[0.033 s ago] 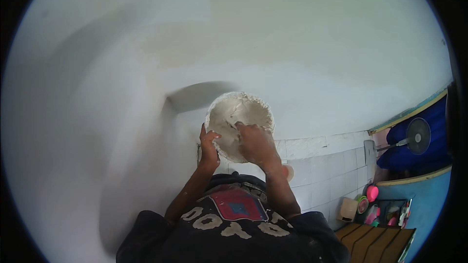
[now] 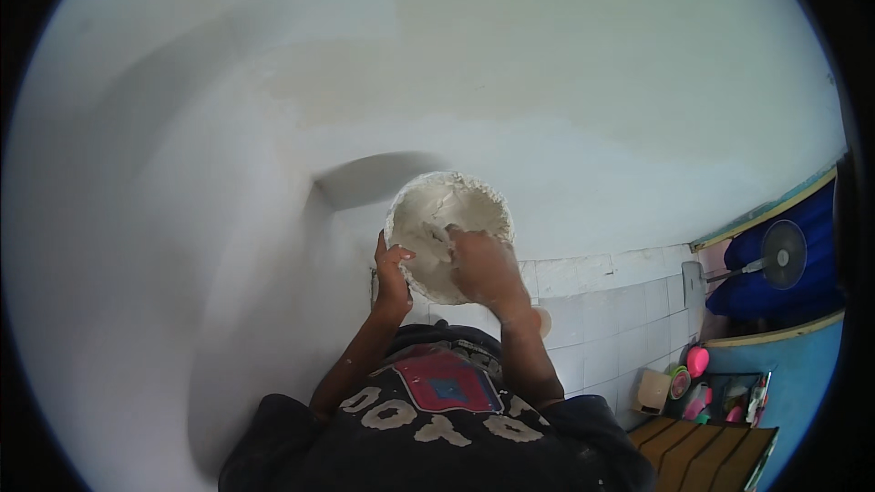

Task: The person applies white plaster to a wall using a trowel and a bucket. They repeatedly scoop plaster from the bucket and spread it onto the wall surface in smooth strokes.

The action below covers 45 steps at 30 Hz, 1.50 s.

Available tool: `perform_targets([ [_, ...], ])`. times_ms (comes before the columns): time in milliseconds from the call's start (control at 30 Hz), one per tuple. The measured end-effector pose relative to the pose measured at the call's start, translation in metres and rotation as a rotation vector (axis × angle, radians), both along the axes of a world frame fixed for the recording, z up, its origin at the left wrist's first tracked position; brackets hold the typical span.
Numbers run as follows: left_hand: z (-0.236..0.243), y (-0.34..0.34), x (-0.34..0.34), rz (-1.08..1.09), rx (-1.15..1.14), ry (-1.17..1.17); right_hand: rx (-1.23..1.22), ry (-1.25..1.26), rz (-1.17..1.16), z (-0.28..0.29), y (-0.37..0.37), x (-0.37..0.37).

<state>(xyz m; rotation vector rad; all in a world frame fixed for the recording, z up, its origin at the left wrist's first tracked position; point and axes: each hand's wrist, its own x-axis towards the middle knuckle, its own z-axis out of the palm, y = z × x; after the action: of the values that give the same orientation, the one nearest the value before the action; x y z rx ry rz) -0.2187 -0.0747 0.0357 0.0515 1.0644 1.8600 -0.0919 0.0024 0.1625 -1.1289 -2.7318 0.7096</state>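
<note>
Before a pale wall (image 2: 547,55), a paste-crusted bucket (image 2: 397,205) gapes open, pale paste (image 2: 423,264) inside. Into the bucket reaches the nearer right hand (image 2: 488,269), paste just left of its fingers (image 2: 458,240), their grip unclear; the left hand (image 2: 393,278) clasps the bucket's left rim.

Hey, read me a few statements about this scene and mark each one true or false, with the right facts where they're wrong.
1. The left hand holds the bucket at its rim. True.
2. The right hand hangs down away from the bucket. False: the right hand is at the bucket's opening.
3. Pale paste is inside the bucket. True.
4. The fan is on the picture's left side. False: the fan is on the right.
5. The shirt is dark. True.
</note>
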Motion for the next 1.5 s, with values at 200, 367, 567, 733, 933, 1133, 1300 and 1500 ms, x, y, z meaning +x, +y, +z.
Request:
perform_targets([
  [200, -0.004, 0.005, 0.0, 0.05, -0.013, 0.032, -0.046, 0.296, 0.146, 0.013, 0.011, 0.009],
  [367, 0.003, 0.005, -0.006, -0.036, 0.063, 0.003, 0.068, 0.289, 0.082, -0.032, 0.029, -0.001],
  [567, -0.002, 0.004, -0.005, 0.002, 0.033, 0.026, 0.06, 0.192, -0.166, -0.005, 0.026, -0.002],
  [733, -0.009, 0.009, -0.005, 0.022, 0.075, 0.066, 0.111, 0.124, -0.126, -0.011, 0.006, -0.018],
  [933, -0.027, 0.008, -0.007, 0.048, 0.036, 0.053, 0.073, 0.098, 0.036, 0.002, 0.009, -0.012],
  [1133, -0.029, 0.013, -0.01, -0.019, 0.071, -0.02, 0.159, 0.114, 0.071, -0.05, 0.028, -0.021],
  [1300, -0.038, 0.011, -0.007, 0.043, 0.037, 0.016, 0.103, 0.096, -0.028, 0.005, 0.024, -0.006],
  [1500, -0.042, 0.012, -0.008, 0.005, 0.034, -0.046, 0.093, 0.114, 0.114, -0.051, 0.041, -0.022],
])
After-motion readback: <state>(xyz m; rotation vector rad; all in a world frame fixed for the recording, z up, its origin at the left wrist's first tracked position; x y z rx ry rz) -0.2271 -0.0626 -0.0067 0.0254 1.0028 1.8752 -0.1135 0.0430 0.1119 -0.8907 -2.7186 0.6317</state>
